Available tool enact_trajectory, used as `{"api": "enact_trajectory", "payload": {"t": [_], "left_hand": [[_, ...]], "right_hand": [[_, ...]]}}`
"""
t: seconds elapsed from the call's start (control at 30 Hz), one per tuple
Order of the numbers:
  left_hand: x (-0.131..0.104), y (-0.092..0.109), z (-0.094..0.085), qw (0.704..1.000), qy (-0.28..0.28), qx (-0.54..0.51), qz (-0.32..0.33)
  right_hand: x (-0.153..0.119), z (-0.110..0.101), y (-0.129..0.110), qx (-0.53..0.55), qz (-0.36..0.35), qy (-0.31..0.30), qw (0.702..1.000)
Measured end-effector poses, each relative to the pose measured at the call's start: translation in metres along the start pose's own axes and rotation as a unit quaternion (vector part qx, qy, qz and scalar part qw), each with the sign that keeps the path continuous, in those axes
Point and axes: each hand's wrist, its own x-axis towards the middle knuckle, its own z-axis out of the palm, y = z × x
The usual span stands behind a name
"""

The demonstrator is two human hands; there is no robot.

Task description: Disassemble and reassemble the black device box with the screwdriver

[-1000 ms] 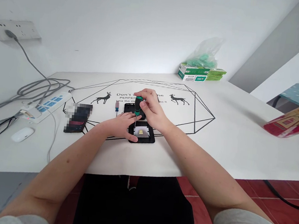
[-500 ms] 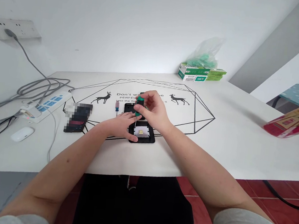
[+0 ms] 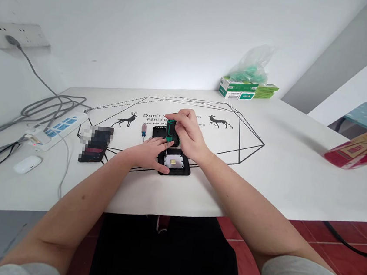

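A screwdriver (image 3: 170, 129) with a green and black handle stands nearly upright. My right hand (image 3: 188, 133) is closed on it, fingers at the top and side of the handle. Its thin shaft goes down to the left edge of a silver plate (image 3: 180, 164), which carries a small yellowish square (image 3: 173, 162). This plate sits in a flat black housing (image 3: 185, 171). My left hand (image 3: 149, 152) grips the housing's left side, thumb on the front corner and fingertips by the shaft. Behind it lies another black part (image 3: 158, 132), partly hidden by my hands.
A small screwdriver (image 3: 144, 131) lies left of the parts. Further left are a phone (image 3: 99, 144), a white earbud case (image 3: 27, 165), and a power strip (image 3: 63, 127) with cables. Green and white boxes (image 3: 237, 88) stand against the wall; a red-yellow package (image 3: 359, 149) is right.
The fingers of my right hand have loosened and shifted rightward along the handle, so more of it shows. My left hand and the housing stay put.
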Motion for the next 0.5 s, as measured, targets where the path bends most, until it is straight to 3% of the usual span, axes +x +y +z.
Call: {"api": "enact_trajectory", "payload": {"t": [0.17, 0.37, 0.5], "left_hand": [[0.000, -0.002, 0.002, 1.000, 0.007, -0.006, 0.009], [0.001, -0.008, 0.005, 0.999, 0.027, -0.010, 0.037], [0.002, -0.009, 0.005, 0.999, 0.027, -0.002, 0.043]], "right_hand": [[0.000, 0.001, -0.002, 0.011, -0.024, 0.028, 0.999], [-0.001, 0.006, -0.009, 0.088, 0.092, 0.036, 0.991], [-0.003, 0.010, -0.009, 0.161, 0.135, 0.005, 0.978]]}}
